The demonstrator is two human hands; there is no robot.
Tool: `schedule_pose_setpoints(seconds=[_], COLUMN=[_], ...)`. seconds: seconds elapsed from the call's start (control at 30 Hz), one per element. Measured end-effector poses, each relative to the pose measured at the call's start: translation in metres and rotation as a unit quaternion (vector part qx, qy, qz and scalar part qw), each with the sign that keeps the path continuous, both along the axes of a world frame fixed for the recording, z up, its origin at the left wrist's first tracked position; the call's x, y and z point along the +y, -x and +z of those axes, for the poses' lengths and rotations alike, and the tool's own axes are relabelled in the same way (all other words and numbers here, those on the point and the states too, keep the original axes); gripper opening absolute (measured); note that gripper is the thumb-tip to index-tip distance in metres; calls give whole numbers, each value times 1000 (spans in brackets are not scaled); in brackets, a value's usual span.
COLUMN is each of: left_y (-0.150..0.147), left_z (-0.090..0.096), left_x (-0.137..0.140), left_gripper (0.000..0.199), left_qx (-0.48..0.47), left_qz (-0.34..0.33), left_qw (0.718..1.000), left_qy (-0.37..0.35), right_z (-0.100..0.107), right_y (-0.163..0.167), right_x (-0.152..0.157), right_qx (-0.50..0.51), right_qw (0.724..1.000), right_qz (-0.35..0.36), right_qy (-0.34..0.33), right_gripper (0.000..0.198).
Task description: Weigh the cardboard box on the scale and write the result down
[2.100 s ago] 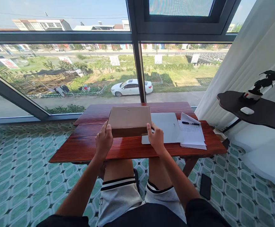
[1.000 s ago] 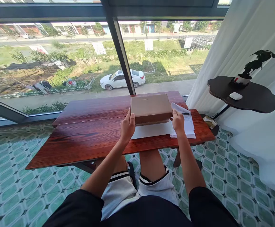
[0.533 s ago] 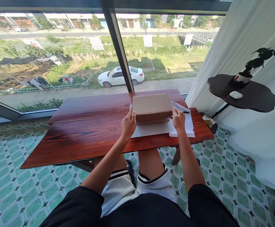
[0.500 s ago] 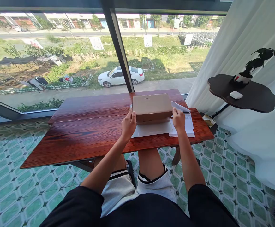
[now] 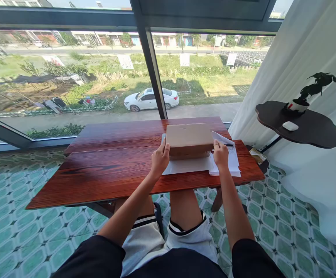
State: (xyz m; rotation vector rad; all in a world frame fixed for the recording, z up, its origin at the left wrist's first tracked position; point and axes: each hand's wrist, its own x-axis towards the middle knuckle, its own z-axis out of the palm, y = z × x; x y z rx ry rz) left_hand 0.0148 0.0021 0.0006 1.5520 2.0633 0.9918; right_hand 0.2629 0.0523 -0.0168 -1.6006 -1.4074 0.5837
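Observation:
A flat brown cardboard box (image 5: 189,138) rests on a white sheet or closed laptop (image 5: 185,166) on the right part of a red-brown wooden table (image 5: 107,170). My left hand (image 5: 159,159) grips the box's left end. My right hand (image 5: 221,154) grips its right end, over a stack of printed papers (image 5: 231,162) with a black pen (image 5: 228,144) on top. I sit with my knees under the table's near edge.
A big window with a dark frame (image 5: 156,81) stands just behind the table. On the right hangs a white curtain (image 5: 295,50), with a dark side shelf (image 5: 303,125) holding a small potted plant (image 5: 301,104) and a white case (image 5: 290,126). Green patterned floor tiles (image 5: 20,231) surround the table.
Both hands carried the box from the table's middle to the right, onto the white sheet beside the papers. In the last half second it stayed put; only the camera tilted slightly.

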Motion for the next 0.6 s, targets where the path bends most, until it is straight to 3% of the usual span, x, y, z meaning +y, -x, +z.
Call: schedule_pose_setpoints(seconds=[0.33,0.6], left_y=[12,22], left_z=[-13,-20], left_x=[2,3], left_gripper=[63,68], left_qx=[-29,-92], left_qz=[-31,-70], left_qw=[999,993], left_qy=[-20,-24], right_z=[-12,-14], right_y=[5,1], right_x=[1,-1], right_qx=[-42,-37], right_qw=[998,999], right_qz=[-51,-35], right_qy=[-9,2], right_gripper=[59,64])
